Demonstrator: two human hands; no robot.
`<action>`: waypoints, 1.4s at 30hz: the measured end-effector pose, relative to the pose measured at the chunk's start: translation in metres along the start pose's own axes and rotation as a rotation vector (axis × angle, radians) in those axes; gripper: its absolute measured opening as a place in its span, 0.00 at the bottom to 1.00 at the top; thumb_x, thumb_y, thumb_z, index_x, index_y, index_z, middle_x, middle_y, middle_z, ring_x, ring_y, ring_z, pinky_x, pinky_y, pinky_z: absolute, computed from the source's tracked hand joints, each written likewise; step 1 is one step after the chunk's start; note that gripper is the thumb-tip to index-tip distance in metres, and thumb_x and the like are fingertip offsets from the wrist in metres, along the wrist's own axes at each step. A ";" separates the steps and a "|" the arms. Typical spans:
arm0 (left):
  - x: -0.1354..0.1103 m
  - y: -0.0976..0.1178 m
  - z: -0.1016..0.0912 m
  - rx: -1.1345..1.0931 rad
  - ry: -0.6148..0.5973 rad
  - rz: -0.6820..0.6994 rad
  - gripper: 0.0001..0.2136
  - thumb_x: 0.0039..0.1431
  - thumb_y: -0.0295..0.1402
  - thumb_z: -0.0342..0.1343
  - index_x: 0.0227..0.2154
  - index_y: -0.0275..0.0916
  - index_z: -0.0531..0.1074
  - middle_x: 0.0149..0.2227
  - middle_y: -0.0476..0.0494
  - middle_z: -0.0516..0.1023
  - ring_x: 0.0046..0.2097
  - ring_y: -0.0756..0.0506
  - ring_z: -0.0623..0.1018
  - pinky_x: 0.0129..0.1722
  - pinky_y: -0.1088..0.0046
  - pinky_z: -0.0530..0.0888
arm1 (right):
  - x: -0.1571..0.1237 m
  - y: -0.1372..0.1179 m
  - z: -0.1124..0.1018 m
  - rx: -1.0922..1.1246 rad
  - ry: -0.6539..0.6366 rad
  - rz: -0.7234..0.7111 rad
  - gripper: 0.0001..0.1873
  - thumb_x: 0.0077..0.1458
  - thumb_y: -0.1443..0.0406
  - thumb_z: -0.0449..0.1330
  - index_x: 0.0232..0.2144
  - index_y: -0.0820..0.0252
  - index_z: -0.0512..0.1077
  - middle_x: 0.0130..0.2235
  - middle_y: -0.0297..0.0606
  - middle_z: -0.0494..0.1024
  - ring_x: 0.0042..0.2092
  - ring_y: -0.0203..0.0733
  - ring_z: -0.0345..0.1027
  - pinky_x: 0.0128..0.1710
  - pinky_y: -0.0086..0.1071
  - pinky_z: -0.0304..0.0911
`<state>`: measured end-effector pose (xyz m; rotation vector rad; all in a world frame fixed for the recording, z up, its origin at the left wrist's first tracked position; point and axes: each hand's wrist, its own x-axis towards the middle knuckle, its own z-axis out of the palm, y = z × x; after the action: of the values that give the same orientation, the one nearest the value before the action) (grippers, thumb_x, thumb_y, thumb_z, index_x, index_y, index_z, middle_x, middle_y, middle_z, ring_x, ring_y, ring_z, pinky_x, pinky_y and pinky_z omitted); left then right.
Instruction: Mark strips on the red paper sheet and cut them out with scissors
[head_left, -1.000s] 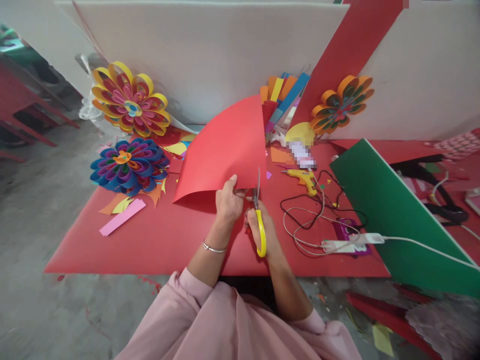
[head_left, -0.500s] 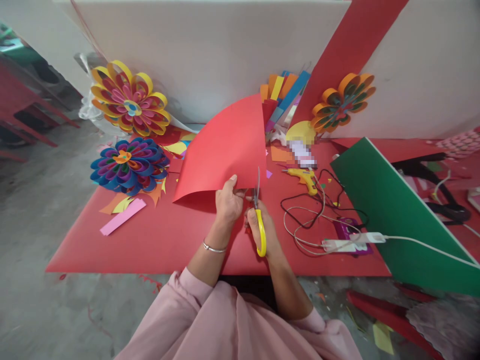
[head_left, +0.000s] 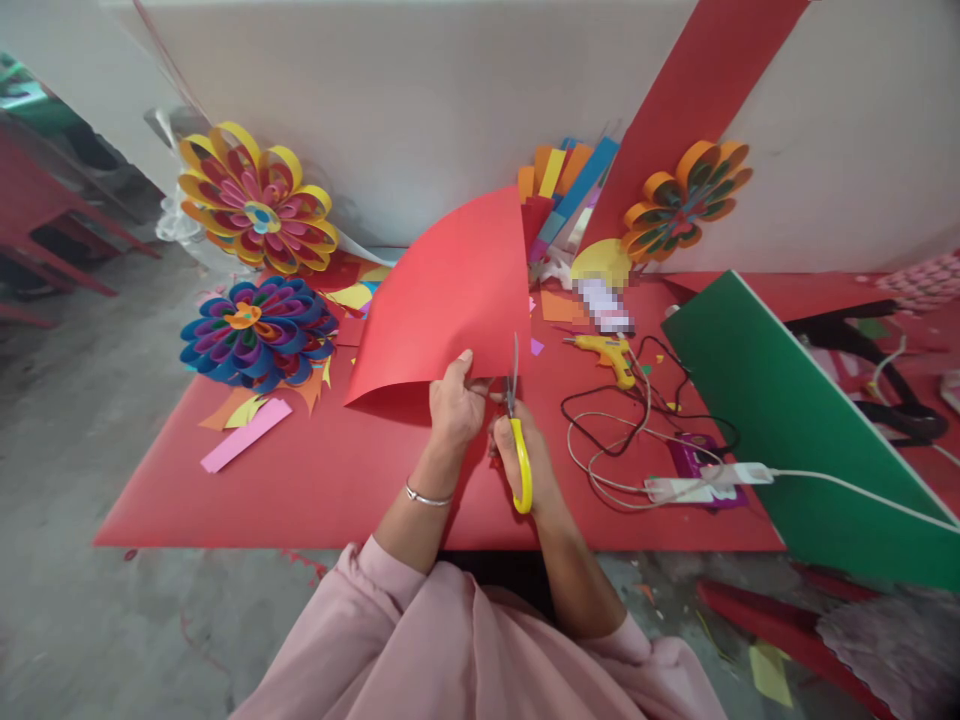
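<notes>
My left hand (head_left: 459, 402) pinches the near edge of a large sheet of red paper (head_left: 450, 290), thumb on top. The sheet curves upward and away, its left corner drooping over the table. In my right hand (head_left: 531, 445) is a pair of scissors (head_left: 520, 465) with yellow handles. Their blades point away from me at the sheet's lower right corner, one blade showing over the paper; the other is hidden. Both hands are close together, just above the red tabletop (head_left: 300, 500).
Paper flowers, one yellow and red (head_left: 262, 215), one blue and purple (head_left: 251, 330), stand at left; an orange one (head_left: 686, 205) leans at back right. A yellow glue gun (head_left: 611, 355), tangled cables, a power strip (head_left: 686, 490) and a green board (head_left: 795, 430) lie to the right.
Hands, scissors and red sheet hold almost the same pose. Only a very slight shift of the whole view shows.
</notes>
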<state>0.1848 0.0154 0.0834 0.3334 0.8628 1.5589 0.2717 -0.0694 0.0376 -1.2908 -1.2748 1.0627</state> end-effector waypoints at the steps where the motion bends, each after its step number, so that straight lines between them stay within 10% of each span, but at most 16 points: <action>1: 0.000 0.000 0.000 0.004 0.003 0.000 0.02 0.59 0.32 0.61 0.32 0.42 0.78 0.37 0.43 0.86 0.42 0.44 0.85 0.46 0.66 0.82 | 0.000 0.000 0.000 0.000 -0.001 0.004 0.38 0.67 0.34 0.52 0.59 0.58 0.70 0.30 0.30 0.70 0.29 0.38 0.66 0.29 0.33 0.67; 42: 0.002 -0.002 -0.004 0.034 0.019 -0.007 0.03 0.61 0.31 0.60 0.32 0.42 0.78 0.37 0.44 0.87 0.44 0.44 0.86 0.47 0.67 0.82 | 0.000 0.010 -0.002 -0.006 -0.018 0.011 0.35 0.68 0.36 0.51 0.57 0.56 0.71 0.37 0.37 0.77 0.33 0.41 0.72 0.31 0.34 0.71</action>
<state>0.1832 0.0162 0.0794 0.3402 0.9053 1.5444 0.2751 -0.0691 0.0278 -1.2973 -1.2865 1.0809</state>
